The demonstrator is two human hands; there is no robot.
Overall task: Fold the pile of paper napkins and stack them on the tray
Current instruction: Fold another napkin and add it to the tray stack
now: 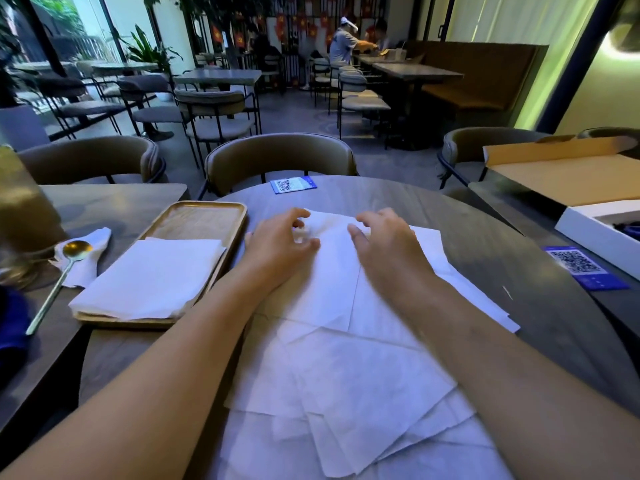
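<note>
A loose pile of white paper napkins (349,386) lies spread over the round table in front of me. On top of the pile's far part lies one napkin (332,271), and both hands rest on it. My left hand (280,247) curls its fingers at that napkin's far left corner. My right hand (388,247) presses on its far right part, fingers bent and apart. To the left stands a wooden tray (204,216) with a stack of folded napkins (149,275) on its near half.
A gold spoon (57,282) lies on a crumpled napkin left of the tray. Blue QR cards lie at the table's far edge (293,184) and at the right (585,268). An open cardboard box (568,178) sits at the right. Chairs ring the table.
</note>
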